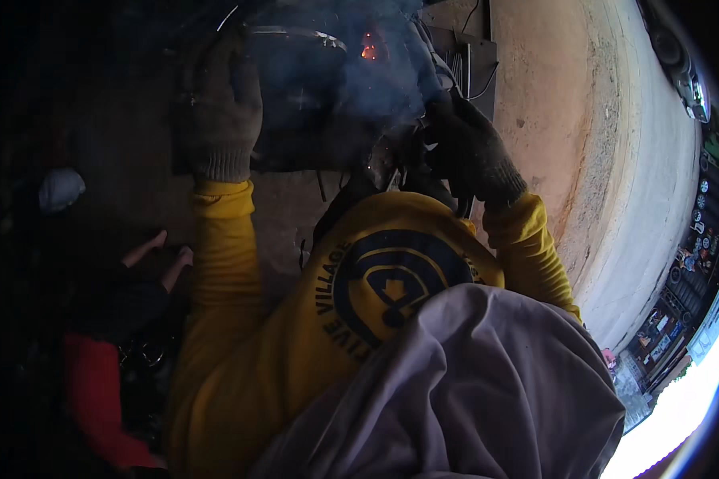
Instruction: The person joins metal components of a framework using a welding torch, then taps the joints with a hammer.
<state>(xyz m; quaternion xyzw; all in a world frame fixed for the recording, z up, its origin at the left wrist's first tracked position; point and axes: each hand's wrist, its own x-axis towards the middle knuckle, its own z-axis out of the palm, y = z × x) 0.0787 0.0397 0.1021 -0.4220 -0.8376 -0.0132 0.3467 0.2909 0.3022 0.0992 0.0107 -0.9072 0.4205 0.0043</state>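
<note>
Smoke drifts over a dark work surface, where orange embers [368, 49] glow among dark matter. My left hand [222, 116], in a dark knitted glove, is left of a round, pale-rimmed vessel [299, 33]. Its fingers look bent, and a thin bright rod [228, 17] shows just beyond them. Shadow hides the grip. My right hand [473, 150], gloved too, is lower and right of the embers, beside the near right edge of the smoky surface. Its fingers curl inward around something dark that I cannot make out.
To the left, another person's bare feet [160, 243] and red garment [92, 391] show in the gloom, near a white rounded object [61, 190]. A dark slatted rack [467, 68] stands at the right. Beyond the pale ground [607, 160] is a parked vehicle [679, 64].
</note>
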